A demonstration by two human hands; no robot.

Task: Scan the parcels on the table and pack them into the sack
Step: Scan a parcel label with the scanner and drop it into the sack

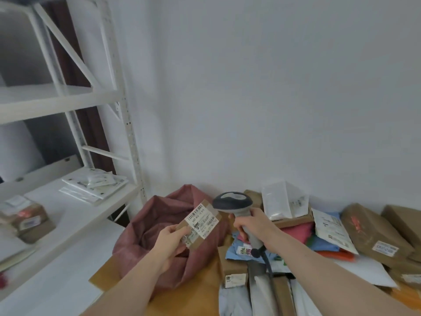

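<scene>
Head view: a small flat cardboard parcel [200, 223] with a white label is gripped by the left hand [169, 241] above the crumpled maroon sack [145, 226]; the grey scanner [237, 210] is clenched in the right hand [256, 226].

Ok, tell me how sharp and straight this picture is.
Head view: soft all over, the label on the small box too blurred to read; wide-angle bend bows the shelf rack; light is flat and even, no glare, faint shadows.
</scene>
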